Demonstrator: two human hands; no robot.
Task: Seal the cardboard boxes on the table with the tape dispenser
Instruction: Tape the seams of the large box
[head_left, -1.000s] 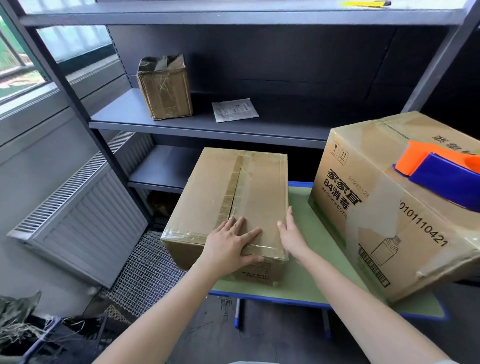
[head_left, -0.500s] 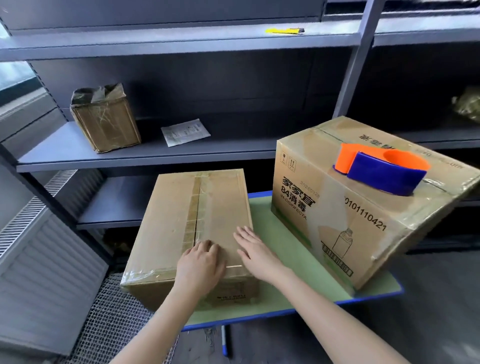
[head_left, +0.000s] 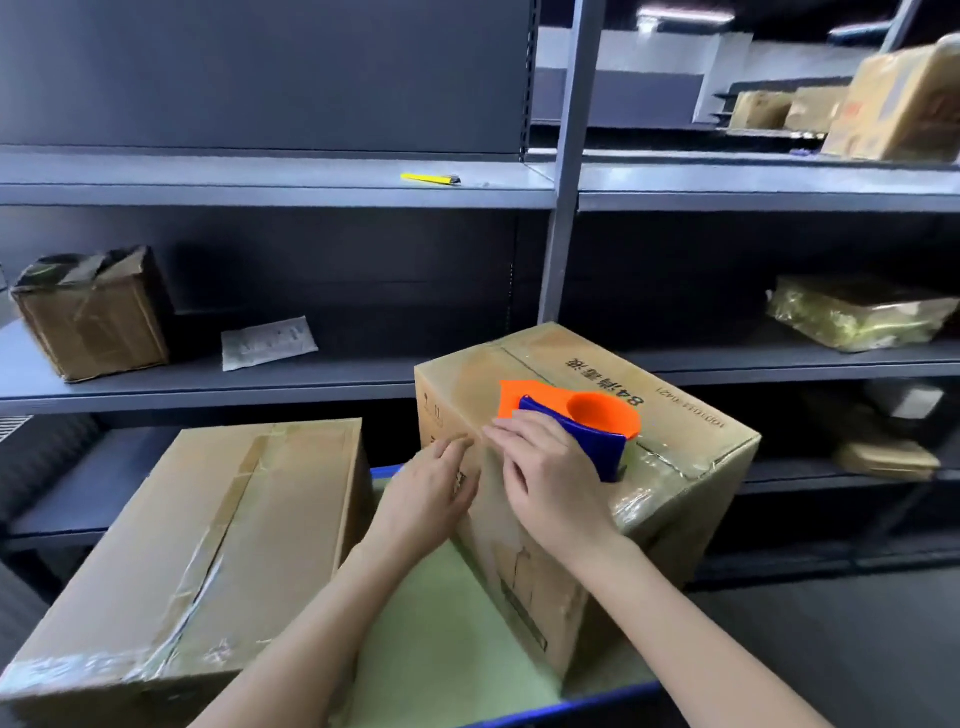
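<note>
The right box (head_left: 670, 499) reads "84", perhaps "0421".

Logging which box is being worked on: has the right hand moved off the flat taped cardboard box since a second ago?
Yes. The right hand left the flat taped cardboard box and went right, onto the tall printed cardboard box.

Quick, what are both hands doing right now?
Left hand: open, fingers pressing the printed box.
Right hand: open, resting on its top by the tape dispenser, holding nothing.
</note>
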